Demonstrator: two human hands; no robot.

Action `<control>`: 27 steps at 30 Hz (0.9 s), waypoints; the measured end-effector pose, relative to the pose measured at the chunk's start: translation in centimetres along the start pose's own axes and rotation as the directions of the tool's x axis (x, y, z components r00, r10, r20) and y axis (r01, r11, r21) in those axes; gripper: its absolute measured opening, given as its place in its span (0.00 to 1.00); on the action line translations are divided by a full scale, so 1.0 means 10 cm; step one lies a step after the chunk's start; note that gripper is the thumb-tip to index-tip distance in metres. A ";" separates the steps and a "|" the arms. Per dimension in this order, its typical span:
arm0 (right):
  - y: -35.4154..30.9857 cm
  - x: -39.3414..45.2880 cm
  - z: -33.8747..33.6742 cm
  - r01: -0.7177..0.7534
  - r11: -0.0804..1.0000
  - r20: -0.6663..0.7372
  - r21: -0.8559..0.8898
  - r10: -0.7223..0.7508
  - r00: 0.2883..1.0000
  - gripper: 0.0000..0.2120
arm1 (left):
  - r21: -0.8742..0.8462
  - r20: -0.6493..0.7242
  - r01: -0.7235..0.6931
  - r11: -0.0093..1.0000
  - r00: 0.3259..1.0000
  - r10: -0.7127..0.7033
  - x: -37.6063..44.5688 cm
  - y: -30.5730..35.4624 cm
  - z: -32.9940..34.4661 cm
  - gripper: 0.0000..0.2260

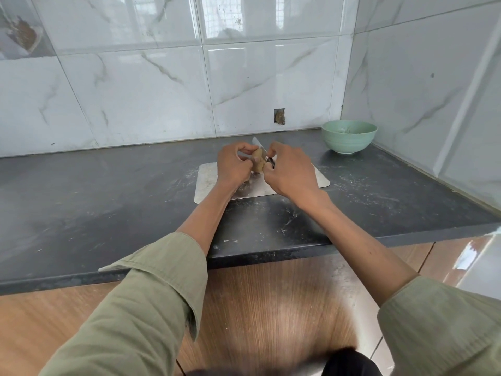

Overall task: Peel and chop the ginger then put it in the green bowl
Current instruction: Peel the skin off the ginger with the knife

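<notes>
Glossy white marble-veined wall tiles (151, 85) meet in a corner; a dark stone bench (81, 202) runs below; wood-grain cabinet fronts (271, 308) beneath; window reflections on the tiles.

I'm seeing bright daylight glaring off wall tiles (130, 23); wide-angle lens bending edges; hands casting soft shadows.

A cutting board (208, 183) lies flat on the worktop (108, 202), about midway along it and set back from the front edge. Both hands meet above the board's far half: the left hand (233, 165) on the left, the right hand (290, 169) on the right, with the ginger (258, 162) between them. A knife (259, 144) pokes up just behind the ginger. The bowl (349, 137) stands behind and to the right of the board, well apart from it, in the corner where the back wall (162, 85) meets the side wall (433, 99).
</notes>
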State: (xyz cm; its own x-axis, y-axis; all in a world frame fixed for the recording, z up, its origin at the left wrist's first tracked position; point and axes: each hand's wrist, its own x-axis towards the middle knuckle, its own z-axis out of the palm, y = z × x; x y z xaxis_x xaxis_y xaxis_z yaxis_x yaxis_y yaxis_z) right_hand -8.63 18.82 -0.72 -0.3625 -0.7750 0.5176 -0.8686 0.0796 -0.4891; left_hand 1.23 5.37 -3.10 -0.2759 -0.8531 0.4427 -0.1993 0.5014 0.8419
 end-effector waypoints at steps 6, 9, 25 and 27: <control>-0.09 -0.01 0.02 0.008 1.000 0.007 -0.009 -0.008 1.000 0.04 | -0.071 -0.027 0.026 0.997 0.999 -0.028 -0.03 0.04 0.00 0.13; -0.06 -0.12 -0.01 0.021 0.999 -0.011 -0.049 -0.022 1.000 0.08 | -0.075 -0.034 0.015 0.997 0.999 -0.018 -0.03 0.06 0.01 0.15; -0.06 -0.09 0.00 0.044 0.998 0.064 -0.053 -0.041 0.997 0.05 | -0.033 -0.039 0.034 0.999 0.999 -0.036 0.02 -0.03 0.00 0.09; -0.06 -0.06 0.01 0.056 0.996 0.058 -0.071 -0.052 0.997 0.05 | -0.028 -0.036 0.034 0.999 0.999 -0.035 0.02 -0.03 0.00 0.09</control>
State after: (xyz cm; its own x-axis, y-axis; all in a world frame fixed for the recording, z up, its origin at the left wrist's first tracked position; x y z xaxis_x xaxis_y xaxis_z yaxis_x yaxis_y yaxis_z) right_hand -7.83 19.20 -0.80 -0.2963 -0.8134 0.5007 -0.9096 0.0804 -0.4077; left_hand 1.21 5.04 -3.31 -0.2353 -0.8746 0.4240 -0.1822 0.4682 0.8647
